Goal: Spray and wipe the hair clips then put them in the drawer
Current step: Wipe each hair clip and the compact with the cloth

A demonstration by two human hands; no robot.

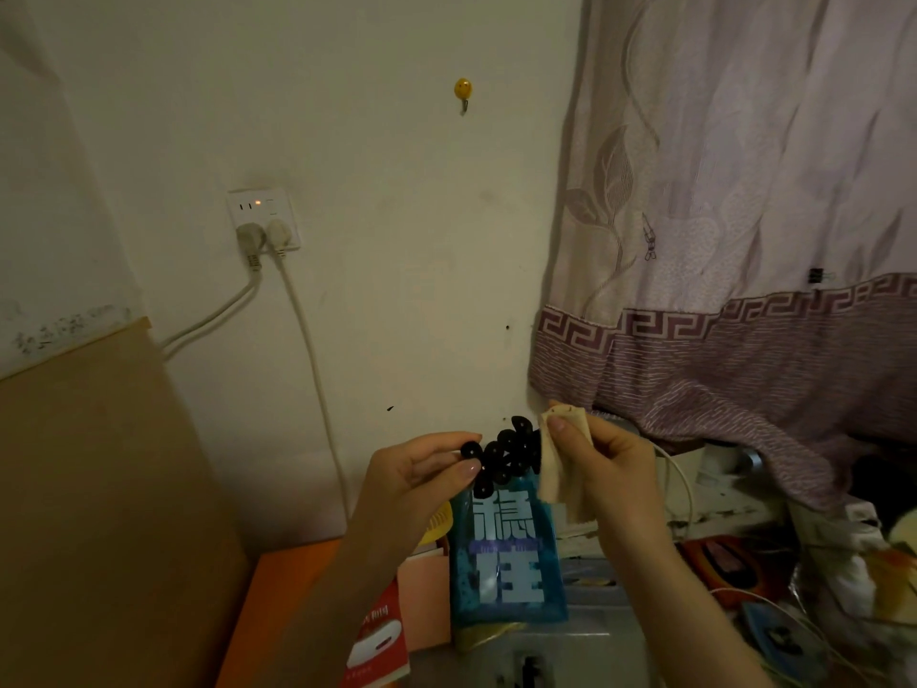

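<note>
A black claw hair clip (pixel 506 454) is held up in front of the wall, pinched at its left end by my left hand (pixel 422 476). My right hand (pixel 605 464) grips a folded beige cloth (pixel 560 464) that touches the clip's right side. Both hands hover above a blue packet with large white characters (pixel 506 558). No spray bottle or drawer can be made out.
A wall socket with two plugs (pixel 263 223) and trailing cables sits upper left. A brown board (pixel 99 489) leans at left. A purple patterned curtain (pixel 744 240) hangs at right over cluttered items. A red-and-white booklet (pixel 377 643) lies on an orange surface (pixel 278 603).
</note>
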